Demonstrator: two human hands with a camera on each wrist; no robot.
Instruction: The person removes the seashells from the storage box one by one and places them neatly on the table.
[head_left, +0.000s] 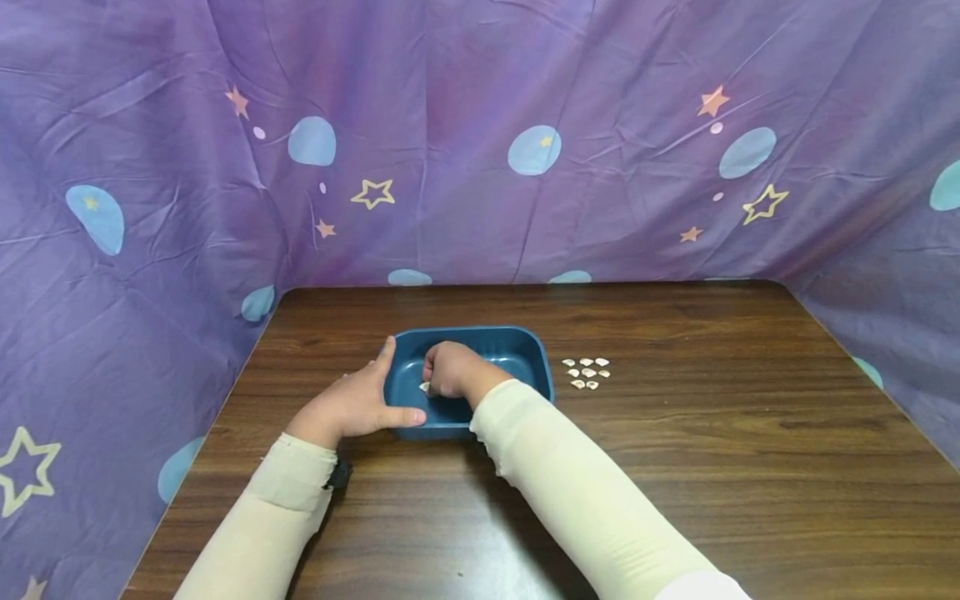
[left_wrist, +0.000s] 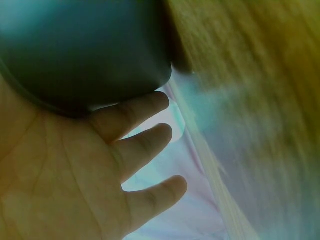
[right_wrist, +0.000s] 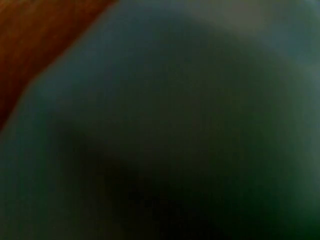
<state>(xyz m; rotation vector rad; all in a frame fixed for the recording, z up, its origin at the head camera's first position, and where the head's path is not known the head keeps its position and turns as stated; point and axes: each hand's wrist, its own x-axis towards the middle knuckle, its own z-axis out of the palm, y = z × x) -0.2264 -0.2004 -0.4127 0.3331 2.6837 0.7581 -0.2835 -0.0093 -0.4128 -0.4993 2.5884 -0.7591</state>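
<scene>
A blue rectangular basin (head_left: pixel 506 335) stands on the wooden table. My left hand (head_left: pixel 352 406) is spread around its left end, with the thumb over the near rim and the index finger by the far left corner. The left wrist view shows that palm (left_wrist: pixel 55 175) against the basin's dark outer wall (left_wrist: pixel 90 55), the other fingers straight. My right hand (head_left: pixel 453 369) reaches inside, fingers curled downward, holding a small white seashell (head_left: pixel 425 387) at the fingertips. The underside of this grip is hidden, and the right wrist view is dark and blurred.
Right of the basin, several small white seashells (head_left: pixel 588 372) lie in rough rows on the brown table (head_left: pixel 712 417). A purple curtain (head_left: pixel 465 167) with stars and blue spots hangs behind the table and at both sides.
</scene>
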